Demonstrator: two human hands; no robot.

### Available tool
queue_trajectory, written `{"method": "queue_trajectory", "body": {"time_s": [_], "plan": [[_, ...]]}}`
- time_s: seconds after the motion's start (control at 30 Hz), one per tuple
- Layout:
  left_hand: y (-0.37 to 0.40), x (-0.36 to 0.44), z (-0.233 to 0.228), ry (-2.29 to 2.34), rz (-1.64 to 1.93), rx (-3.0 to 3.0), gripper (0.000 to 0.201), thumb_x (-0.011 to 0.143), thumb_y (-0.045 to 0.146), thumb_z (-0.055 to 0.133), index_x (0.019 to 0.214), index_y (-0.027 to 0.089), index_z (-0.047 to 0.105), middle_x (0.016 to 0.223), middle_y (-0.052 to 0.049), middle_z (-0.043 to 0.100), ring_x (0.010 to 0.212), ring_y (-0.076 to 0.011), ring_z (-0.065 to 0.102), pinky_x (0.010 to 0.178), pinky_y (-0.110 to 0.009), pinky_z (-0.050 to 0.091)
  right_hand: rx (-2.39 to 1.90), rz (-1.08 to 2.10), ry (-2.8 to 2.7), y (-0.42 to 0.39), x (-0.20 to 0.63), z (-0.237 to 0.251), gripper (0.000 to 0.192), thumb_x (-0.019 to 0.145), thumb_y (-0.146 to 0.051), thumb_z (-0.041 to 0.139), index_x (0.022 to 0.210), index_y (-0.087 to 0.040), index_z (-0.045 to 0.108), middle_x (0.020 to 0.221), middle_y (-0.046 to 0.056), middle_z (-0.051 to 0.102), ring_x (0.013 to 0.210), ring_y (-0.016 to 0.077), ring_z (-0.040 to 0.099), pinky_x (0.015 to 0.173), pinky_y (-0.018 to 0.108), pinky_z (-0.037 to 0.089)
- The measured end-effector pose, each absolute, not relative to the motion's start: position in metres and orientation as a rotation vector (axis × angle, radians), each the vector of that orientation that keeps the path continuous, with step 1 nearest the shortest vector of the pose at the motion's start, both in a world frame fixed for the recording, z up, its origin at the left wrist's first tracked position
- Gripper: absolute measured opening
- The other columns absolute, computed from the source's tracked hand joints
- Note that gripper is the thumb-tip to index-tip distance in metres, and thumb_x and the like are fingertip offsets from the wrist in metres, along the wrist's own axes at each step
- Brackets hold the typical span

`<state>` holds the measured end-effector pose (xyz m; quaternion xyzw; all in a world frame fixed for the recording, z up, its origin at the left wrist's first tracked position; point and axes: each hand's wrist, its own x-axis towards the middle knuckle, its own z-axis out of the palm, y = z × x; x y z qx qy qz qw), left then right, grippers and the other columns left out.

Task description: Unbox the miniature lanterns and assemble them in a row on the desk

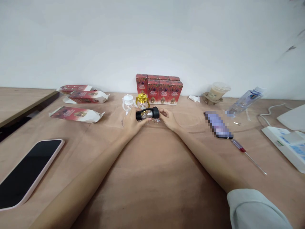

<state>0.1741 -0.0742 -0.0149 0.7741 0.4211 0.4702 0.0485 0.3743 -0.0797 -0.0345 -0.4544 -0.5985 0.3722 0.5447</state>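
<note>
A small lantern-like ornament with a black cap, black base and clear middle (147, 113) lies on its side, lifted a little above the light-brown wooden tabletop (152, 178), near the far middle of it. The left hand (132, 122) is wrapped round its base end, fingers closed on it. The right hand (167, 119) sits at the cap end with fingers curled; whether it pinches the cap itself or something tiny just below it is too small to tell.

Just behind stand a gold-topped clear ornament (142, 100) and a white-topped clear one (128, 103) — both upright and close to the left knuckles. Behind those is a block of red printed cartons (159, 88) against the white wall. Opened, flattened red cartons (77, 114) lie to the left, a black phone in a pink case (28, 173) nearer the left edge. To the right are a blurred rectangular object (218, 124), a red-handled thin screwdriver (247, 155), a lidded cup of pale drink (216, 91) and a clear plastic bottle on its side (245, 100).

The likeliest trouble, as I judge it, is slippage: the clear middle looks smooth, and a twist with the grip only at the ends could let the piece drop or pop apart. A backward nudge of the left hand could also topple the two upright ornaments — they stand very near.
</note>
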Motion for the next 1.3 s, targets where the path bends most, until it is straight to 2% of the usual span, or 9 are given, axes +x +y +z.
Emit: {"method": "queue_trajectory", "body": {"time_s": [0.27, 0.53, 0.77, 0.83, 1.0, 1.17, 1.3], "plan": [[-0.075, 0.174, -0.013, 1.256, 1.4, 2.357, 0.046, 0.068, 0.054, 0.07, 0.089, 0.019, 0.051, 0.088, -0.006, 0.064, 0.082, -0.0235, 0.063, 0.071, -0.036, 0.048, -1.073, 0.898, -1.396, -0.082, 0.372, -0.031, 0.025, 0.068, -0.041, 0.066, 0.077, -0.019, 0.059, 0.071, 0.0, 0.062, 0.065, 0.0136, 0.057, 0.063, 0.028, 0.047], [-0.074, 0.174, -0.014, 1.289, 1.413, 2.332, 0.047, 0.066, 0.053, 0.072, 0.089, 0.019, 0.051, 0.087, -0.005, 0.063, 0.083, -0.0228, 0.062, 0.072, -0.035, 0.048, -1.211, 0.783, -1.362, -0.082, 0.372, -0.031, 0.012, 0.07, -0.031, 0.06, 0.07, -0.019, 0.057, 0.063, -0.001, 0.061, 0.059, 0.0127, 0.056, 0.06, 0.026, 0.047], [-0.073, 0.174, -0.016, 1.314, 1.389, 2.344, 0.045, 0.068, 0.051, 0.071, 0.092, 0.018, 0.052, 0.089, -0.006, 0.063, 0.082, -0.0225, 0.061, 0.073, -0.035, 0.047, -1.305, 0.723, -1.372, -0.081, 0.372, -0.036, 0.005, 0.063, -0.019, 0.061, 0.067, -0.019, 0.059, 0.06, -0.003, 0.059, 0.056, 0.013, 0.056, 0.059, 0.026, 0.047], [-0.073, 0.174, -0.016, 1.313, 1.401, 2.357, 0.046, 0.068, 0.052, 0.071, 0.092, 0.018, 0.053, 0.089, -0.007, 0.063, 0.082, -0.0228, 0.06, 0.073, -0.035, 0.047, -1.31, 0.69, -1.366, -0.081, 0.372, -0.036, 0.005, 0.066, -0.019, 0.059, 0.07, -0.019, 0.061, 0.064, -0.002, 0.062, 0.059, 0.014, 0.058, 0.062, 0.028, 0.049], [-0.074, 0.174, -0.013, 1.292, 1.456, 2.393, 0.045, 0.069, 0.054, 0.07, 0.092, 0.018, 0.056, 0.088, -0.006, 0.061, 0.084, -0.0225, 0.059, 0.075, -0.034, 0.047, -1.323, 0.562, -1.294, -0.08, 0.376, -0.035, 0.017, 0.075, -0.02, 0.047, 0.081, -0.018, 0.062, 0.091, 0.005, 0.068, 0.083, 0.0164, 0.064, 0.084, 0.033, 0.048], [-0.074, 0.173, -0.011, 1.209, 1.507, 2.396, 0.047, 0.069, 0.055, 0.07, 0.096, 0.018, 0.059, 0.092, -0.005, 0.058, 0.087, -0.0213, 0.058, 0.077, -0.033, 0.047, -1.378, 0.545, -1.281, -0.077, 0.38, -0.041, 0.02, 0.076, -0.018, 0.046, 0.083, -0.018, 0.064, 0.089, 0.006, 0.07, 0.087, 0.0192, 0.065, 0.088, 0.038, 0.048], [-0.073, 0.173, -0.013, 1.141, 1.517, 2.351, 0.048, 0.067, 0.055, 0.071, 0.097, 0.019, 0.058, 0.095, -0.006, 0.059, 0.092, -0.0223, 0.058, 0.082, -0.035, 0.047, -1.41, 0.54, -1.315, -0.075, 0.381, -0.045, 0.028, 0.073, -0.01, 0.046, 0.091, -0.02, 0.064, 0.096, 0.005, 0.07, 0.094, 0.0195, 0.064, 0.092, 0.04, 0.047]]}}
